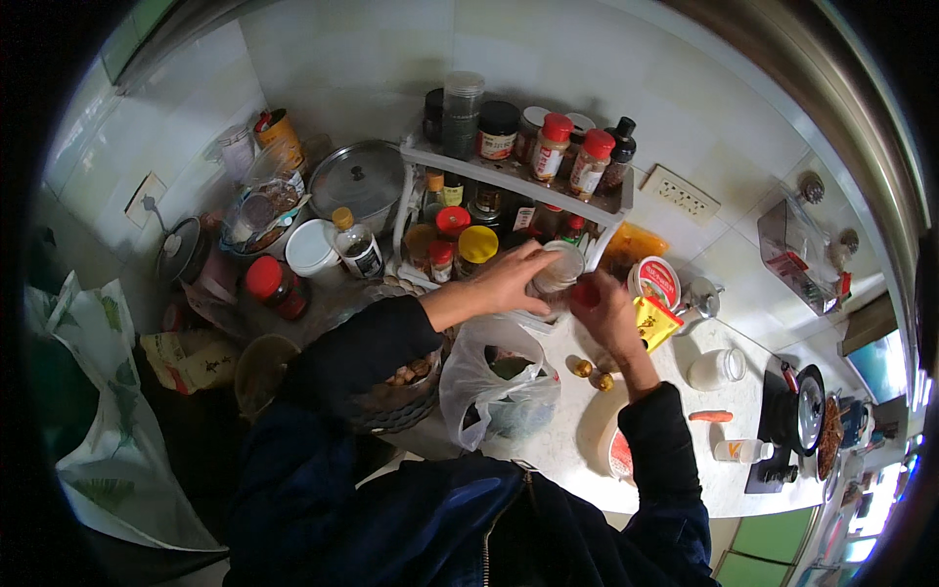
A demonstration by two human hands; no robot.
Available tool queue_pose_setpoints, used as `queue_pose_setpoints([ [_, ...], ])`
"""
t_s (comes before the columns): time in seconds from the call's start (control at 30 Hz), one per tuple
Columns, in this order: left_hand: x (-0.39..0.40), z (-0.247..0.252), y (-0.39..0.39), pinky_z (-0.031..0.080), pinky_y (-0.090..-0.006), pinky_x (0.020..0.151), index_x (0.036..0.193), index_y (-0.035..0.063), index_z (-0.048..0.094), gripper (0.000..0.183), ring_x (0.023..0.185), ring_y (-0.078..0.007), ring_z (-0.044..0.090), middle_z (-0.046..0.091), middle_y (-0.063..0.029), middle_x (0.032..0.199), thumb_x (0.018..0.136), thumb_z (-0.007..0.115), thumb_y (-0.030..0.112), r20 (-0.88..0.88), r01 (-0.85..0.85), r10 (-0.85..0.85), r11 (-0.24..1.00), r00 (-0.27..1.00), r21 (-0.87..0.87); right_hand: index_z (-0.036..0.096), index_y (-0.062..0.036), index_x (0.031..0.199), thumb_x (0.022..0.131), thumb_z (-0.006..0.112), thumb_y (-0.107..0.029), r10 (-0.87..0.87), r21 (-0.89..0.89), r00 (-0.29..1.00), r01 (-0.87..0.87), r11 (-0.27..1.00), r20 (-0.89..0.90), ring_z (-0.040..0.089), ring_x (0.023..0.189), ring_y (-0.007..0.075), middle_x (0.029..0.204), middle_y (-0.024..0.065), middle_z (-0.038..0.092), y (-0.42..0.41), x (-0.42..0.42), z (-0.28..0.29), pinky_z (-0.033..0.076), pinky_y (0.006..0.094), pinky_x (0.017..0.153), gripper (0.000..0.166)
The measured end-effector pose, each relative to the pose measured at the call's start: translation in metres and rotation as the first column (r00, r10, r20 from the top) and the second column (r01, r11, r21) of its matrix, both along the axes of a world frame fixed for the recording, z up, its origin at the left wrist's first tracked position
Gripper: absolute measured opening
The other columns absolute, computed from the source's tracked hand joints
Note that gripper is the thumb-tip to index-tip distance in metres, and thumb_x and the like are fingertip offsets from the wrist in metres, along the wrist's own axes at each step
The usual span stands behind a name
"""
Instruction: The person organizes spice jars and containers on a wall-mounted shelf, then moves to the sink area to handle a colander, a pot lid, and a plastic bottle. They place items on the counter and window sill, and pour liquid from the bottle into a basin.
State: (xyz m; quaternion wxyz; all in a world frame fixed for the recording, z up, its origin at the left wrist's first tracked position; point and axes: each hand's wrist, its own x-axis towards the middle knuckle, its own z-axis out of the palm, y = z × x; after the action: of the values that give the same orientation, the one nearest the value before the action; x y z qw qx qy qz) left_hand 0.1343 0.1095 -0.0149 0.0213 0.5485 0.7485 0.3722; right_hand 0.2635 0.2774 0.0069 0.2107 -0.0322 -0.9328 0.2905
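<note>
My left hand (508,280) grips a clear jar (560,265) with a pale lid, at the lower right front of a two-tier spice rack (513,174). Close by on the right, my right hand (610,314) has its fingers curled around a small red object (585,292), perhaps a cap; the fingers cover most of it. On the lower tier, a jar with a yellow lid (477,244) and a jar with a red lid (452,220) stand left of the clear jar. A yellow packet (655,323) and a round red-and-white tub (655,282) are beside my right wrist.
A white plastic bag (499,389) sits below my hands. Small yellowish round items (583,368), a carrot (711,416), an uncapped glass jar (717,368) and a small bottle (744,450) lie or stand on the counter (660,458). A lidded pan (809,411) is far right; a lidded pot (358,176) stands left.
</note>
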Motion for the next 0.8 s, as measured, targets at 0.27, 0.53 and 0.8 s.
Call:
queue_pose_setpoints([
  [0.27, -0.038, 0.05, 0.007, 0.047, -0.0394, 0.073, 0.109, 0.0027, 0.051, 0.047, 0.088, -0.0332, 0.056, 0.051, -0.0149, 0.104, 0.073, 0.072, 0.024, -0.104, -0.264, 0.337, 0.865, 0.936, 0.427, 0.048, -0.003, 0.121, 0.073, 0.07, -0.009, 0.125, -0.124, 0.941, -0.171, 0.977, -0.314, 0.06, 0.089, 0.033, 0.109, 0.0173, 0.055, -0.042, -0.031, 0.094, 0.049, 0.0361, 0.076, 0.053],
  [0.53, -0.133, 0.056, 0.021, 0.047, -0.0426, 0.073, 0.107, 0.0032, 0.046, 0.052, 0.091, -0.0358, 0.055, 0.056, -0.0162, 0.097, 0.072, 0.073, 0.031, -0.076, -0.555, 0.648, 0.701, 0.757, 0.447, 0.051, -0.0011, 0.116, 0.077, 0.065, -0.004, 0.097, -0.212, 0.991, -0.114, 0.971, -0.088, 0.061, 0.085, 0.0242, 0.113, 0.0161, 0.052, -0.04, 0.016, 0.024, 0.051, 0.0309, 0.07, 0.042],
  [0.8, -0.126, 0.046, 0.041, 0.048, -0.0436, 0.075, 0.116, 0.0064, 0.038, 0.063, 0.09, -0.0371, 0.059, 0.061, -0.0184, 0.097, 0.068, 0.076, 0.023, 0.089, -0.574, 0.578, 0.759, 0.811, 0.307, 0.051, -0.0016, 0.116, 0.076, 0.064, 0.001, -0.012, -0.402, 1.0, 0.019, 0.915, 0.02, 0.062, 0.085, 0.0198, 0.115, 0.0123, 0.05, -0.011, 0.077, -0.027, 0.052, 0.027, 0.067, 0.042],
])
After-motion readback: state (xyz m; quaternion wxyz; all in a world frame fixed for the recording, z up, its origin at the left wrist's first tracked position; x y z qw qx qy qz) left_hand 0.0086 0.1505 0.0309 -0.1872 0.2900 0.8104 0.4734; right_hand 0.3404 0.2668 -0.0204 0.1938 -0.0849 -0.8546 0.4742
